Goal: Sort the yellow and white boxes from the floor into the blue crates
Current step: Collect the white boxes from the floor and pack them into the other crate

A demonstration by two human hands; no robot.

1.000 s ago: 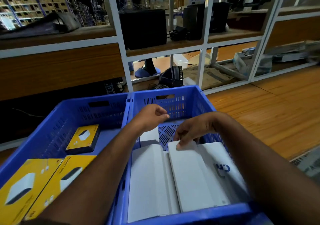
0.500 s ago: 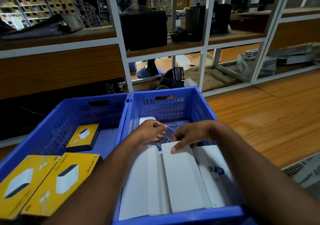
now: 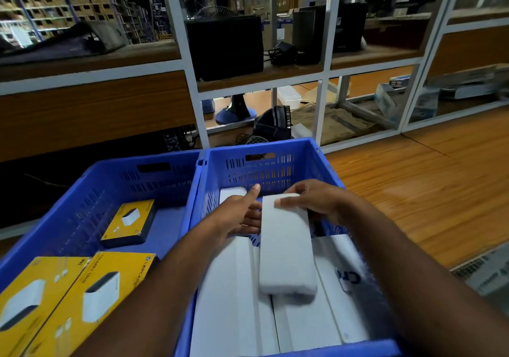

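Sorting well along: yellow boxes (image 3: 82, 299) in left crate (image 3: 91, 188), white boxes (image 3: 228, 296) in right crate (image 3: 275, 150). Right hand (image 3: 314, 202) gripping long white box (image 3: 286, 246); left hand (image 3: 242, 213) relaxed, touching it. Floor leftovers unseen.

left fingers (image 3: 252, 220) behind white box (image 3: 286, 243) — yellow boxes (image 3: 55, 301) cropped

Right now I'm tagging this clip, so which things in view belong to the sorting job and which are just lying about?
Job:
left crate, with yellow boxes
right crate, with white boxes
long white box, gripped by the right hand
left hand beside it

Lying about:
black case on the shelf
fan base
cardboard
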